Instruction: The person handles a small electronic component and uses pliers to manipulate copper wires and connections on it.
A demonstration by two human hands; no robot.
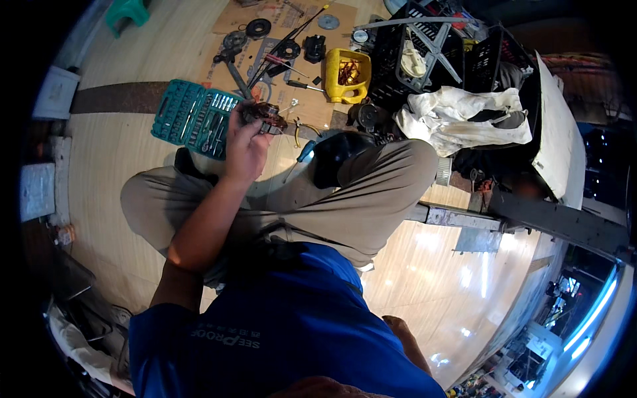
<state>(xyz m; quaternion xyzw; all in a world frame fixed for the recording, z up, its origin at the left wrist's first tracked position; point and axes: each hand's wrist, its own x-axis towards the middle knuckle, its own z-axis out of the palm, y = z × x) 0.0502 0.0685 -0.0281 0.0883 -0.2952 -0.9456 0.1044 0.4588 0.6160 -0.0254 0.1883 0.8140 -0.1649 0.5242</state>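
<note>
My left hand [247, 150] is raised in front of my crossed legs, its fingers closed around a dark motor part with copper-coloured windings [267, 118]. Just left of and behind it lies an open teal socket set case [178, 113] filled with sockets and bits. To the right of the held part, pliers with yellow handles [298, 136] rest on the floor, and a blue-handled screwdriver [305, 151] lies by my foot. Only a bent piece of my right arm [406, 339] shows at my side; the right hand itself is out of view.
A cardboard sheet [212, 41] ahead bears screwdrivers, round dark parts and cables. On its right stands a cut yellow jug [337, 89] with copper-coloured scraps. Black crates [385, 63] and a white cloth [434, 113] crowd the right. A green stool [127, 12] is far left.
</note>
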